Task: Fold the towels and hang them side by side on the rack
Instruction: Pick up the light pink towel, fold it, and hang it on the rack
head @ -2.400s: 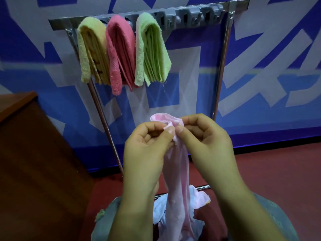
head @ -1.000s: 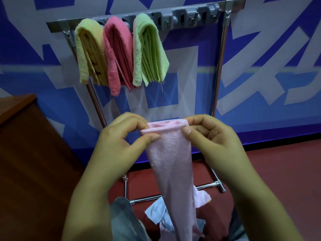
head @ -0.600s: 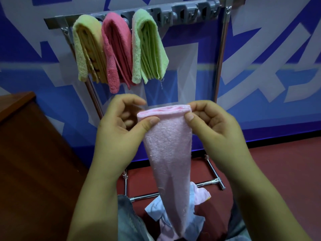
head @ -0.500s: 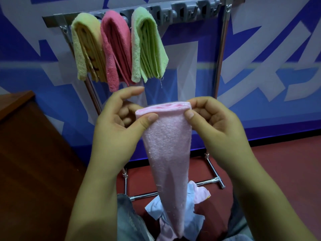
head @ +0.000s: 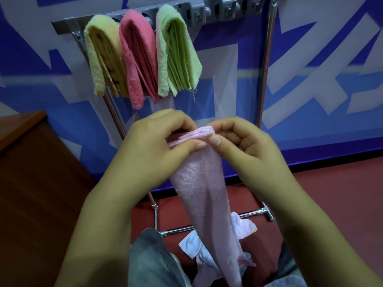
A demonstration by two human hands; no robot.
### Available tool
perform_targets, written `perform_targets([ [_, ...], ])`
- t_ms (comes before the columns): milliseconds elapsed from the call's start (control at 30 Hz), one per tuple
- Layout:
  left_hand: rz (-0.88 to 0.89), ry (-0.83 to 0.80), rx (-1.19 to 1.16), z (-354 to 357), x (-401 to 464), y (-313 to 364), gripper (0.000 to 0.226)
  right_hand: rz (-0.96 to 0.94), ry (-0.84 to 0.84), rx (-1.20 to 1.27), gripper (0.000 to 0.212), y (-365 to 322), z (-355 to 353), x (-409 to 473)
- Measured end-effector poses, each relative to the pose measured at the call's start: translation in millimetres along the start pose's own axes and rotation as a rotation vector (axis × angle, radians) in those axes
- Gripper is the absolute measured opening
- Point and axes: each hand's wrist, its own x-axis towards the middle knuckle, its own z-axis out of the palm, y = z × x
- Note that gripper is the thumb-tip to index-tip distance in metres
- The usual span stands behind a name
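A light pink towel (head: pixel 204 191) hangs down in a long narrow fold in front of me. My left hand (head: pixel 157 150) and my right hand (head: pixel 244 150) both pinch its top edge, thumbs almost touching. Above, the metal rack (head: pixel 223 9) carries three folded towels side by side: a yellow towel (head: pixel 104 56) at the left, a pink towel (head: pixel 136 56) in the middle, a green towel (head: pixel 177 52) at the right. The rack's bar to the right of the green towel is bare.
A pile of pale cloths (head: pixel 209 245) lies on the red floor (head: pixel 331 195) by the rack's base bar (head: pixel 255 213). A brown wooden cabinet (head: pixel 37 183) stands at the left. A blue and white wall (head: pixel 331 69) is behind the rack.
My hands have come together, bringing the towel's two top corners close and narrowing its upper edge. The towel sits slightly lower in view than half a second ago.
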Motion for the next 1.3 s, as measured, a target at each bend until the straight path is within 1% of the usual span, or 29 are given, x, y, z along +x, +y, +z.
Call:
perform_targets([
  [100,0.009,0.009,-0.036,1.9,2.5,1.7,0.012,0.01,0.01,0.057,0.018,12.1,-9.2,-6.1],
  [167,-0.003,0.02,-0.06,3.4,4.2,2.4,0.011,0.094,-0.022,0.027,0.02,30.1,-17.4,-14.1],
  [233,-0.026,0.03,-0.09,3.0,6.4,2.5,0.013,0.208,-0.092,-0.032,0.022,50.9,-24.4,-24.7],
  [300,-0.034,0.032,-0.104,1.3,9.4,2.2,0.012,0.269,-0.141,-0.099,0.021,67.1,-28.6,-34.6],
  [333,-0.03,0.03,-0.097,0.2,11.0,1.5,0.011,0.281,-0.14,-0.135,0.02,72.6,-29.7,-38.1],
  [400,-0.015,0.021,-0.067,-1.5,14.0,-0.5,0.009,0.29,-0.085,-0.175,0.018,78.9,-31.0,-42.1],
  [467,-0.006,0.019,-0.049,-3.1,16.0,-2.9,0.007,0.28,-0.008,-0.18,0.016,81.6,-32.0,-42.5],
  [567,-0.007,0.028,-0.04,-5.9,17.3,-5.4,0.007,0.238,0.074,-0.201,0.018,84.5,-32.3,-42.1],
  [633,-0.005,0.042,-0.035,-7.3,17.9,-5.6,0.009,0.212,0.103,-0.218,0.019,86.5,-30.6,-42.7],
  [833,-0.014,0.065,-0.023,-8.3,21.8,-5.4,0.014,0.088,0.14,-0.413,0.028,104.3,-22.9,-46.7],
  [933,-0.021,0.08,-0.025,-9.3,24.3,-5.3,0.014,-0.031,0.122,-0.48,0.038,109.7,-21.2,-47.4],
  [1033,-0.033,0.111,-0.031,-9.9,26.5,-6.7,0.01,-0.11,0.033,-0.589,0.029,112.5,-22.5,-47.2],
  [1100,-0.046,0.138,-0.04,-9.5,27.8,-8.0,0.006,-0.09,-0.006,-0.61,0.022,114.3,-24.0,-46.3],
  [1200,-0.051,0.186,-0.052,-9.2,30.0,-8.4,0.007,-0.029,-0.023,-0.592,0.023,119.0,-25.2,-48.3],
  [1300,-0.05,0.217,-0.064,-10.4,31.9,-8.0,0.015,0.008,-0.022,-0.563,0.024,121.1,-23.1,-53.0],
])
